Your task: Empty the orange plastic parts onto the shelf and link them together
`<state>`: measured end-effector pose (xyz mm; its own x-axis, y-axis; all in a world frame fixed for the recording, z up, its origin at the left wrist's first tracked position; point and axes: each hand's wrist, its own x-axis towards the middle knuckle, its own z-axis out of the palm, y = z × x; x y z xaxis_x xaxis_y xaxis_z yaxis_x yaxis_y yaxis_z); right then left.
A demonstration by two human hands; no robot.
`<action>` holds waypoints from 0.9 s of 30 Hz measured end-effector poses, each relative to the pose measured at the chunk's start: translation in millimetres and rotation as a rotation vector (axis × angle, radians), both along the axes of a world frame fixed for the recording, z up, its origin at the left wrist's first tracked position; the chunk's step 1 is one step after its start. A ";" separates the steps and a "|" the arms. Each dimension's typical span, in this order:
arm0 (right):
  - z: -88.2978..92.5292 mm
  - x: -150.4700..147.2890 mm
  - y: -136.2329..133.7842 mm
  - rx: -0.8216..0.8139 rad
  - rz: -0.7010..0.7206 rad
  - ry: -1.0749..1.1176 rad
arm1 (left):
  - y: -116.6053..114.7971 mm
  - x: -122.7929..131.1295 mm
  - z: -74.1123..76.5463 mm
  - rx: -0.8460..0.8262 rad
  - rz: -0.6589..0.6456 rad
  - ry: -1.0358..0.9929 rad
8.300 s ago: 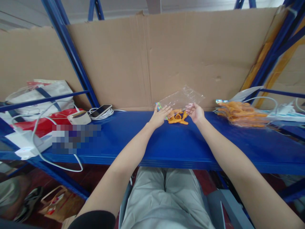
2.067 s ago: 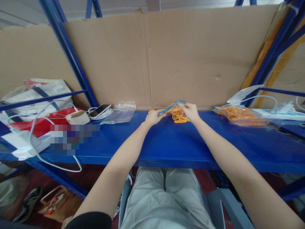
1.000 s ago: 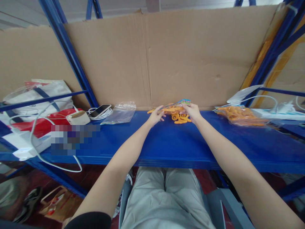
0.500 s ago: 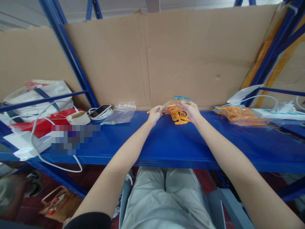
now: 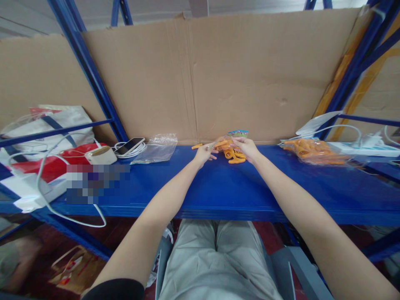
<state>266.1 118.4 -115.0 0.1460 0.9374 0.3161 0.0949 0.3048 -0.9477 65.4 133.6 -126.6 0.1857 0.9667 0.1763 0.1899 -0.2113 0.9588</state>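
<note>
A clear plastic bag with a blue and green printed header lies between my hands on the blue shelf. My left hand pinches its left side with thumb and forefinger, the other fingers loosely spread. On the opposite side, my right hand is closed on the bag near the header. Orange plastic pieces with round rings lie between and under the hands; which are inside the bag I cannot tell. One thin orange piece sticks out just left of my left hand.
A filled bag of orange pieces lies at right beside a white power strip. Leftward are a flat clear bag, a phone on a coiled cable, and a white charger. Cardboard stands behind the blue shelf.
My left hand's fingers have spread from a tighter grip. My right hand has shifted slightly left and down from the printed header, and the bag sits lower.
</note>
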 end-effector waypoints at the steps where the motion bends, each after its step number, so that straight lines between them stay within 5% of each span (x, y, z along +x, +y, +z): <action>1: -0.9 -0.5 1.5 0.016 -0.023 -0.008 | 0.8 1.0 0.6 0.010 0.007 -0.009; 14: -1.0 -4.7 4.5 0.209 -0.033 -0.002 | 6.4 3.5 6.3 0.285 0.059 -0.203; 27: -2.9 5.5 11.0 0.267 -0.058 -0.113 | -13.6 0.7 6.6 -0.076 -0.020 -0.015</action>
